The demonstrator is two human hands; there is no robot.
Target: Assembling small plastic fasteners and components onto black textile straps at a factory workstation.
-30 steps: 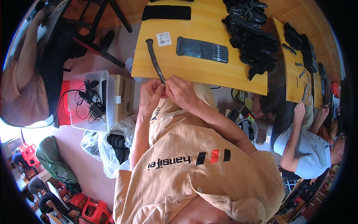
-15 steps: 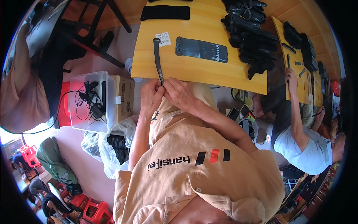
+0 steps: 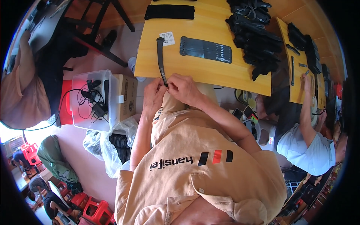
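My left hand [image 3: 154, 95] and my right hand [image 3: 182, 89] meet at the table's near edge. Both are closed, fingers pinched on the near end of a narrow dark strap [image 3: 160, 58]. The strap runs away from me across the wooden table [image 3: 150, 67], and its far end has a small loop. Fingers hide its near tip. Under the looped end lies a white printed label [image 3: 169, 38]. Right of the strap is a flat dark panel [image 3: 206, 50] with a row of pale marks. A black fabric band [image 3: 170, 12] lies farther back.
Black straps or bands lie heaped [image 3: 257, 41] along the table's right side. Left of me stand a clear plastic bin [image 3: 92, 122] of cables, a cardboard box [image 3: 126, 95] and a plastic bag [image 3: 97, 144]. At another table [image 3: 296, 90] on the right, a co-worker [image 3: 305, 146] reaches over small strips.
My right fingers have shifted slightly at the strap's end; both hands still pinch it. The view has moved a little. The co-worker's hand has left a dark strip and moved right.
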